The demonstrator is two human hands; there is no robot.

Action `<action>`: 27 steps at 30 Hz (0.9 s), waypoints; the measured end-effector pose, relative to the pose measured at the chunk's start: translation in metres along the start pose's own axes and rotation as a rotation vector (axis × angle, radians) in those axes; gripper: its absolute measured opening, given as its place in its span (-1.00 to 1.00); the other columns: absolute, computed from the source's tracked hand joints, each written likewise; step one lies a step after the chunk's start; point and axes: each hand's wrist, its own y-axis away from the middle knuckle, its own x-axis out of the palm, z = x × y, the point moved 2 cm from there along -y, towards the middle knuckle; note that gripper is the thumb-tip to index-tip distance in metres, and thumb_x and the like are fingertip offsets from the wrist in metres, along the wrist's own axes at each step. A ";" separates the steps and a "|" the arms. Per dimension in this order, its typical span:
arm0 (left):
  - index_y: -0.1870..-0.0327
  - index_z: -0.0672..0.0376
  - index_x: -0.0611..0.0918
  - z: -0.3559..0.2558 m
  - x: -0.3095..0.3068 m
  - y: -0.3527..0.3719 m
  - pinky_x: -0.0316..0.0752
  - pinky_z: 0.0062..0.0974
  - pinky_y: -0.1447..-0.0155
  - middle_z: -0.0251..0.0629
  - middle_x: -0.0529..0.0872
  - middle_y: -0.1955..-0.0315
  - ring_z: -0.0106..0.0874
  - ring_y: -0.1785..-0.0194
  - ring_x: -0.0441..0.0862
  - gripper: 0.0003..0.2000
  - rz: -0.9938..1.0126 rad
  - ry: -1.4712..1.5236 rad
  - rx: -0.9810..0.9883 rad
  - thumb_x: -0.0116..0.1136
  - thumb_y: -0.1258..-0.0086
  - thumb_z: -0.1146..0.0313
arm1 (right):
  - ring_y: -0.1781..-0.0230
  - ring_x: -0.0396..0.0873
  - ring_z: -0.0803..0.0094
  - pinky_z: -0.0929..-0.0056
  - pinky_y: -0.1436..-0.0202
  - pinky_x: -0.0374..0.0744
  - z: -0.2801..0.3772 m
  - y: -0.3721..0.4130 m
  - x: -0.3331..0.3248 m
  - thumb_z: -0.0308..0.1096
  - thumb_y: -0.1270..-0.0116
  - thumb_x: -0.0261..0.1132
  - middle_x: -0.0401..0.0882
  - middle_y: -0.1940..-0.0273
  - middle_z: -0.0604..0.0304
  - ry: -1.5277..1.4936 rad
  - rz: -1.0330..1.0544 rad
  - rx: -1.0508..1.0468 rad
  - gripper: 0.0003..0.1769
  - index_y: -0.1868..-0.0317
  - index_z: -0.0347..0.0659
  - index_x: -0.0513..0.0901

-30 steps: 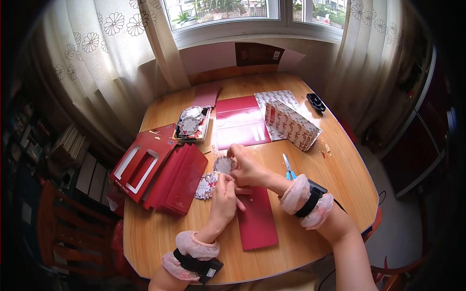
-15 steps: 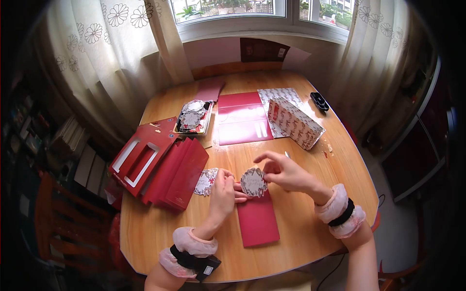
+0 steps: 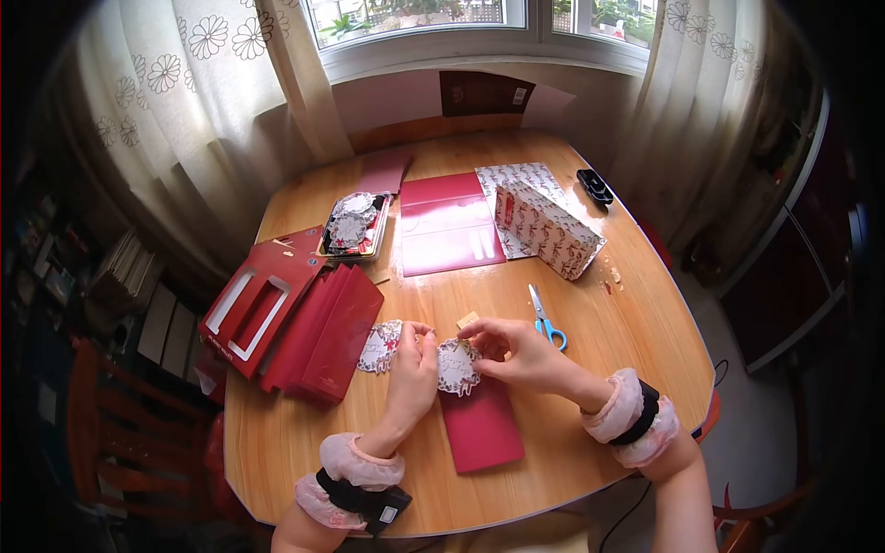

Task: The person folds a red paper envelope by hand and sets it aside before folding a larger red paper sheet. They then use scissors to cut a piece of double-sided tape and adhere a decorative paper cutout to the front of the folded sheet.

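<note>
A round scalloped paper tag [image 3: 458,368] with printed leaves and lettering is pinched at its right edge by my right hand [image 3: 518,354]. It lies over the upper end of a dark red folded card [image 3: 483,431]. My left hand [image 3: 414,373] is closed at the tag's left side, thumb and forefinger together; what they pinch, if anything, is too small to make out. Left of that hand, a second round tag [image 3: 379,348] rests on the wooden table. A small tan piece [image 3: 468,320] sits just above my right fingers.
Blue-handled scissors [image 3: 548,329] lie right of centre. Red folders and packaging [image 3: 323,336] are stacked at left, below a tray of tags [image 3: 354,226]. Farther back are a red sheet [image 3: 449,224], a patterned box [image 3: 546,230] and a black object [image 3: 595,187].
The tag has moved down and left and now lies flatter over the red card. My right hand has shifted left, uncovering the scissors and small tan piece. The camera view has shifted slightly.
</note>
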 end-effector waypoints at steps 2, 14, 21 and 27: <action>0.14 0.29 0.45 -0.001 0.000 0.000 0.36 -0.36 0.43 -0.22 0.54 0.61 -0.42 0.55 0.51 -0.83 -0.012 -0.022 0.055 -0.04 -0.53 0.34 | 0.30 0.53 0.67 0.66 0.22 0.56 0.002 0.001 0.002 -0.50 -0.18 0.47 0.56 0.22 0.29 0.030 0.002 -0.013 -0.52 -0.12 -0.30 0.57; 0.10 0.30 0.48 0.003 0.000 0.000 0.39 -0.34 0.43 -0.18 0.58 0.66 -0.38 0.59 0.55 -0.82 0.049 0.008 0.008 -0.01 -0.52 0.34 | -0.01 0.50 0.06 0.25 -0.10 0.52 0.025 0.011 0.016 -0.18 0.09 0.63 0.43 0.02 -0.04 0.563 -0.073 -0.196 -0.22 -0.10 -0.37 0.49; 0.08 0.29 0.49 -0.004 -0.001 0.002 0.40 -0.32 0.42 -0.12 0.59 0.64 -0.35 0.58 0.57 -0.82 0.018 -0.047 0.033 -0.01 -0.51 0.34 | -0.06 0.44 0.04 0.22 -0.18 0.47 0.034 0.013 0.021 -0.20 0.07 0.60 0.43 0.02 -0.05 0.703 -0.097 -0.270 -0.25 -0.09 -0.36 0.49; 0.09 0.30 0.48 0.007 0.002 -0.001 0.43 -0.36 0.41 -0.16 0.62 0.60 -0.36 0.53 0.62 -0.82 0.046 -0.023 -0.009 -0.04 -0.53 0.34 | -0.06 0.43 0.03 0.22 -0.21 0.45 0.030 0.013 0.015 -0.21 0.07 0.59 0.42 0.03 -0.04 0.671 -0.081 -0.249 -0.25 -0.10 -0.36 0.48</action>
